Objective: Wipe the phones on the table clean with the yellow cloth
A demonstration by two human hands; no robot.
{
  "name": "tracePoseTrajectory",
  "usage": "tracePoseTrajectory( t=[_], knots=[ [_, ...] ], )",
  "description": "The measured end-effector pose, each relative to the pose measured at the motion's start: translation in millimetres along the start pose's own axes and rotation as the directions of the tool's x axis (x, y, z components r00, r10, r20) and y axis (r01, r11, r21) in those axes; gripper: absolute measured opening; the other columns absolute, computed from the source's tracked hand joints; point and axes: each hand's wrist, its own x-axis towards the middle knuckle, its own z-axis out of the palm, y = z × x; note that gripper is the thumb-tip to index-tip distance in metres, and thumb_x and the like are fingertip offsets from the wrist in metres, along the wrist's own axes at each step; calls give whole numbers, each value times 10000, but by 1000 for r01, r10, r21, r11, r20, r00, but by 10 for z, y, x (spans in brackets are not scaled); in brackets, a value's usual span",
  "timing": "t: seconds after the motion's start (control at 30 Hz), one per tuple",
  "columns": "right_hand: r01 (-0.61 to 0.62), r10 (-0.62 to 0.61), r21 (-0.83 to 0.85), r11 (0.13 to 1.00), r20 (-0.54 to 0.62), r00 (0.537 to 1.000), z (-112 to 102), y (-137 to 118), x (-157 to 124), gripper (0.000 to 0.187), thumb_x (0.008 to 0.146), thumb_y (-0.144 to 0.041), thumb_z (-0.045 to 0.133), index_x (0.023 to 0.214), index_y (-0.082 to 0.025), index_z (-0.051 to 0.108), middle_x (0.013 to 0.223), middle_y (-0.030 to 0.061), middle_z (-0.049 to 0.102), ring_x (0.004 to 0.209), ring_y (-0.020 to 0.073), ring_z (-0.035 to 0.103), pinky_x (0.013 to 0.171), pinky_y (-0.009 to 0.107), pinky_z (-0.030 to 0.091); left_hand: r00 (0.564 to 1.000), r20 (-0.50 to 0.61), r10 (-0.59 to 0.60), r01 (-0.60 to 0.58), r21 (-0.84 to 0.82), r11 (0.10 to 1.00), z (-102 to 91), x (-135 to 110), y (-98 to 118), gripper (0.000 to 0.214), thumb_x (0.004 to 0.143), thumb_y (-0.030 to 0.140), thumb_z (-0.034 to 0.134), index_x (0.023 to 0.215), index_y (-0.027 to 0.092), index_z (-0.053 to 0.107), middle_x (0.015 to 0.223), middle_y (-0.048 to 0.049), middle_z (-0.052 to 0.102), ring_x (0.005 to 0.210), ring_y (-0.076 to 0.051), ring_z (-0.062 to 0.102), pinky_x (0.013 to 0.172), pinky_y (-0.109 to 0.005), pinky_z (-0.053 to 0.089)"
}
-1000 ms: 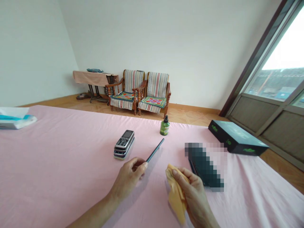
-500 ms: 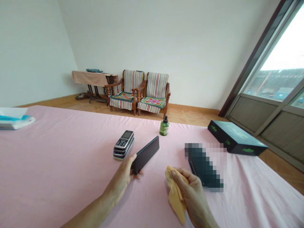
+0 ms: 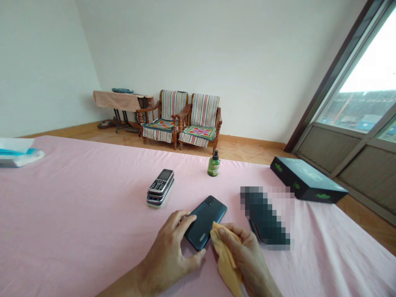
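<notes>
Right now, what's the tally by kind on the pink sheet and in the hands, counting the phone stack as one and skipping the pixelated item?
OPPO smartphone: 1
Yellow cloth: 1
Phone stack: 1
Green spray bottle: 1
Black box: 1
Tissue pack: 1
Total: 6

Two wooden armchairs [image 3: 202, 113] stand at 12 o'clock before a white wall [image 3: 256, 70], on tiled floor [image 3: 244, 151]. A cloth-draped table [image 3: 116, 100] occupies 11 o'clock; a bright window [image 3: 368, 95], 2 o'clock.

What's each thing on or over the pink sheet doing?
Smartphone: back up, held by left hand
Yellow cloth: bunched in right hand
Keypad phone: face up, topping a stack
Spray bottle: upright
Black box: lying flat
Dark pixelated item: unclear
White-blue pack: lying, partly cut off
</notes>
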Motion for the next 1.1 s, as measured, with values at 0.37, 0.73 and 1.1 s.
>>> tracePoseTrajectory(
  t=[0.37, 0.73, 1.1],
  knots=[
    [262, -325, -369, 892, -118, 939, -89, -53, 81, 351, 722, -488, 712, 837, -159, 749, 787, 83, 708, 731, 208, 637, 639, 280, 483, 976, 213, -32, 29, 18, 999, 111, -140, 221, 482, 609, 193, 765, 1063, 155, 608, 1072, -91, 533, 1003, -271, 561, 921, -403, 520],
    [543, -473, -806, 237, 393, 789, -18, -69, 455, 249, 918, -148, 486, 793, -182, 698, 788, 47, 587, 732, 157, 575, 660, 257, 452, 948, 316, 27, -75, 142, 987, 237, -215, 232, 736, 612, 358, 833, 1282, 210, 567, 1121, -100, 542, 1011, -296, 559, 903, -420, 539],
    [533, -390, -843, 77, 466, 794, -164, -49, 329, 240, 943, -95, 430, 931, -203, 644, 879, 61, 573, 807, 189, 547, 705, 301, 436, 927, 375, 25, -95, 171, 981, 247, -189, 230, 763, 627, 438, 828, 1293, 180, 557, 1108, -123, 544, 982, -302, 564, 874, -421, 548]
  ],
)
